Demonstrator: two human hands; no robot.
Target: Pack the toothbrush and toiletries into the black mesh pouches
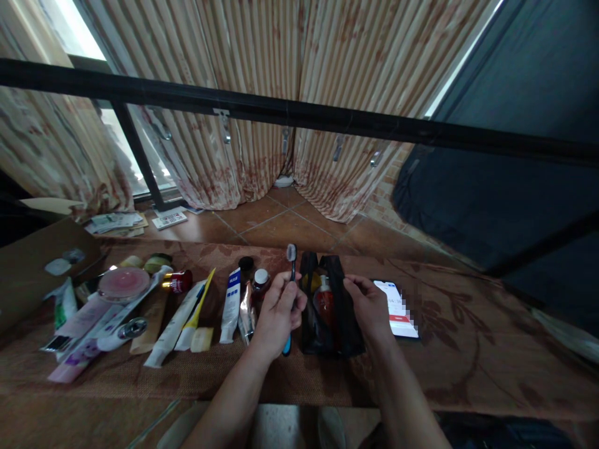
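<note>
The toothbrush (291,274) stands upright in the left hand (279,312), gripped around the middle of its handle, bristle head up and blue handle end showing below the fist. It sits just beside the left rim of the black pouch (349,324), not yet inside it. The right hand (369,305) pinches the pouch's right rim, fingers closed on the fabric and holding the mouth open. 1 red-brown pump bottle (324,300) already lies inside the pouch; nothing else inside can be made out.

Judgement: packing is at an early stage. 1 item is in, 1 is in hand at the opening, and most remain out.

Left of the pouch, along the middle of the table (468,349), lie a white-and-blue tube (230,305), a small dark bottle with a white cap (260,282), several long tubes and a round pink-lidded container (123,284). A lit phone (397,308) lies just right of the right hand.
</note>
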